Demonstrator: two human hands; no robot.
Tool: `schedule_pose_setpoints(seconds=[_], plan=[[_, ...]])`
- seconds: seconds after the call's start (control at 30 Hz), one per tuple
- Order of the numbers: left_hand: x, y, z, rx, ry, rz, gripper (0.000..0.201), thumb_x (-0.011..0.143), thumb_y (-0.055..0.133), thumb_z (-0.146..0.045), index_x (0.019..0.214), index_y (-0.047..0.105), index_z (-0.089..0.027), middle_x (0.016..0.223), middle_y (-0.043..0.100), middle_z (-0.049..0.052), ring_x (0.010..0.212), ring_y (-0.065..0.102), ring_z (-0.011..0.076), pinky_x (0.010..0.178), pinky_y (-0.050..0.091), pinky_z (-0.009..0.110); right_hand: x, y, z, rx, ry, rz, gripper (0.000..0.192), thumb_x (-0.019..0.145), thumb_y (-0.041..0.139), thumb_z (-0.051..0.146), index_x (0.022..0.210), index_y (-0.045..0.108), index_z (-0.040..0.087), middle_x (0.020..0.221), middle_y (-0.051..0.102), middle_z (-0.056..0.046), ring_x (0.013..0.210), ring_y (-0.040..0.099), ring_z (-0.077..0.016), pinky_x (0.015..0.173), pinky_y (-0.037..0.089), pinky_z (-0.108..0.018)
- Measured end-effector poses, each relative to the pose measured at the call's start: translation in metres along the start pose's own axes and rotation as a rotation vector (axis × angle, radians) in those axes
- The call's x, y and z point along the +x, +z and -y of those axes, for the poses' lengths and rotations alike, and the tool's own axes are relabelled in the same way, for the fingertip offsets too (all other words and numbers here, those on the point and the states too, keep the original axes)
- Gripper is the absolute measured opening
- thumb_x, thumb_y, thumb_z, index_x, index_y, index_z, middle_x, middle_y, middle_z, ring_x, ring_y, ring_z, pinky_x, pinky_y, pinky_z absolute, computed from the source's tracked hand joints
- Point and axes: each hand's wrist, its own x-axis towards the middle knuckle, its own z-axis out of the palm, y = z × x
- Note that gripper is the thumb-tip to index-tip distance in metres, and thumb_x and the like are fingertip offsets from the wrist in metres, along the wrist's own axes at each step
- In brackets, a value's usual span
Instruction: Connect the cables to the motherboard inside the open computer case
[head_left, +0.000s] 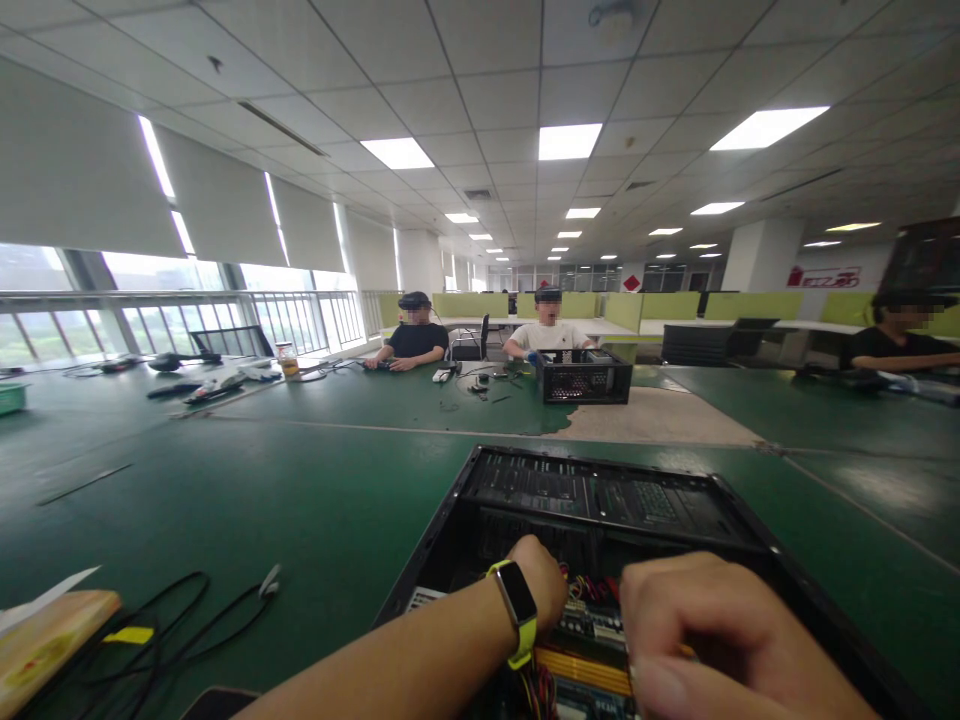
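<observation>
An open black computer case [600, 500] lies on the green table [300, 500] right in front of me. My left hand [541, 580], with a yellow-strapped watch [517, 610] on the wrist, reaches down into the case among coloured wires [589, 590]; its fingers are hidden inside. My right hand [712, 630] hovers close to the camera over the case's near right part, fingers curled, above a circuit board with yellow slots [581, 665]. Whether either hand grips anything is not visible.
Black cables [172, 620] and a wooden board [45, 640] lie at my near left. Across the table, three other people sit working, with another black case [583, 377] before one. Tools and small parts [225, 385] lie at the far left by the windows.
</observation>
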Motion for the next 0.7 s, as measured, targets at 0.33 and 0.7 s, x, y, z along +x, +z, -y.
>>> schedule_pose_setpoints(seconds=[0.33, 0.7], plan=[[-0.003, -0.003, 0.004, 0.032, 0.058, 0.022, 0.038, 0.065, 0.066, -0.027, 0.101, 0.064, -0.014, 0.095, 0.067, 0.013, 0.089, 0.061, 0.0273, 0.077, 0.046, 0.039, 0.029, 0.024, -0.085, -0.932, 0.285, 0.547, 0.033, 0.060, 0.056, 0.042, 0.071, 0.069, 0.014, 0.072, 0.067, -0.014, 0.066, 0.062, -0.0294, 0.056, 0.045, -0.035], [-0.009, -0.011, 0.003, 0.067, 0.073, 0.067, 0.048, 0.056, 0.071, -0.026, 0.102, 0.061, -0.013, 0.102, 0.066, 0.012, 0.092, 0.060, 0.0259, 0.078, 0.046, 0.038, 0.032, 0.053, -0.124, -0.929, 0.298, 0.703, 0.033, 0.065, 0.057, 0.034, 0.087, 0.069, 0.012, 0.085, 0.067, -0.017, 0.080, 0.064, -0.0316, 0.069, 0.051, -0.039]])
